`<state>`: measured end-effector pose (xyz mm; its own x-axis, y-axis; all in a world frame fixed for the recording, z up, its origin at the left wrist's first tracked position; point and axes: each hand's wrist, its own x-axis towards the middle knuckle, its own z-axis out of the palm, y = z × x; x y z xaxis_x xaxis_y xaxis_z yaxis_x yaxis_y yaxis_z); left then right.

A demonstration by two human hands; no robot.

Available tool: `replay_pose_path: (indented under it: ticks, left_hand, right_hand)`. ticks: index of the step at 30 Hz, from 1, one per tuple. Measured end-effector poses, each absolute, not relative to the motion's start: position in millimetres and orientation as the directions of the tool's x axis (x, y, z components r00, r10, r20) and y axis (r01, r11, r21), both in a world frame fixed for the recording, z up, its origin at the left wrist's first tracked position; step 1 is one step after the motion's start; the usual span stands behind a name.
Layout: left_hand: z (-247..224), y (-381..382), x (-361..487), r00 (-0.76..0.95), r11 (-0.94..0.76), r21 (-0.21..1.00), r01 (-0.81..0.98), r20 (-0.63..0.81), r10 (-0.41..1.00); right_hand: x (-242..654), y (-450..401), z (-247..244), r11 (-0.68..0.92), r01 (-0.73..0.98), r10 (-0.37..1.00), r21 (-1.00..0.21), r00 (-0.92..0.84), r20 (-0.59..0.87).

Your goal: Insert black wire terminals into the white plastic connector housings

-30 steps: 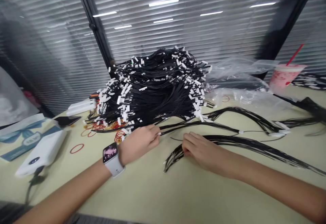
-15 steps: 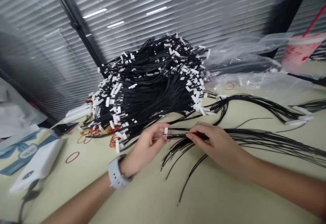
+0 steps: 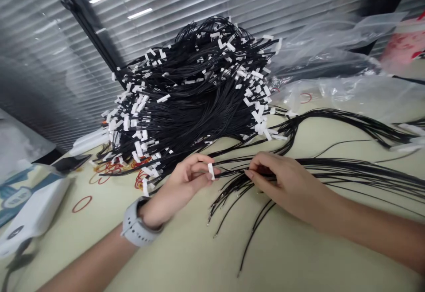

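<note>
My left hand (image 3: 187, 179), with a grey watch on its wrist, pinches a small white connector (image 3: 211, 171) from which thin black wires run to the right. My right hand (image 3: 275, 172) is closed, thumb against forefinger, on a black wire whose tip points toward the connector. Beneath and beside my right hand lies a loose bundle of black wires (image 3: 348, 168); several of their bare metal ends fan out at the lower left. Whether the wire tip touches the connector is too small to tell.
Behind my hands rises a large pile of black cables (image 3: 195, 110) with white connectors. Red rubber bands (image 3: 82, 204) and a white box (image 3: 36, 216) lie at the left. Clear plastic bags (image 3: 332, 70) and a pink cup (image 3: 401, 44) stand at the back right.
The view has shifted, so the pile sits higher in it. My left hand appears slightly farther left with the connector, and the gap between my hands is a little wider.
</note>
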<state>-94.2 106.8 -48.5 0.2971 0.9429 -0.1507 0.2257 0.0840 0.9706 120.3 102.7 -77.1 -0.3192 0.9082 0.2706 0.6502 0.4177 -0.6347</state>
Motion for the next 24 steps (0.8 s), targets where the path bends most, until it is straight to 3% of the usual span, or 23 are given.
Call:
replay_pose_path:
  ticks: [4,11,24]
  left_hand:
    - [-47,106,-93,0.303,0.13,0.972,0.194,-0.185,0.935]
    - [-51,97,-84,0.404,0.087,0.992,0.091,-0.117,0.907]
    - [-54,97,-86,0.429,0.078,0.988,0.132,-0.128,0.894]
  right_hand:
    - [119,105,-78,0.433,0.638,0.901,-0.636,-0.33,0.282]
    - [115,96,-74,0.545,0.543,0.836,-0.639,-0.404,0.37]
    - [114,95,-77,0.564,0.548,0.825,-0.618,-0.407,0.392]
